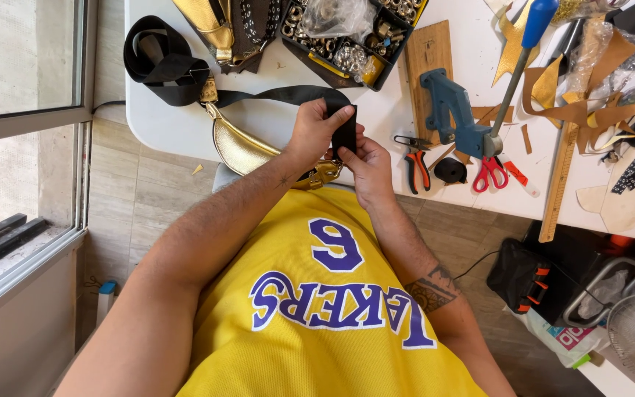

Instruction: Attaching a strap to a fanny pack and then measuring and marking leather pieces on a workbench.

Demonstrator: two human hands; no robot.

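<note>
Both hands, left hand (316, 131) and right hand (367, 165), fingers pinched on black strap (345, 132) end near surface (185, 125) edge. Webbing looks light, limp, grippy; best held flat near end. Gold bag (240, 147) hangs left.

Black strap (345, 132); gold bag (240, 147); white tabletop (178, 125); yellow jersey (317, 323), purple-and-white lettering; blue hole punch (453, 110); red-handled scissors (488, 173); orange-black pliers (417, 167).

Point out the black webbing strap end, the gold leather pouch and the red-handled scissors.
black webbing strap end (345, 134), head view, folded end between fingers.
gold leather pouch (238, 149), head view, curved body.
red-handled scissors (488, 175), head view, handle loops.
</note>
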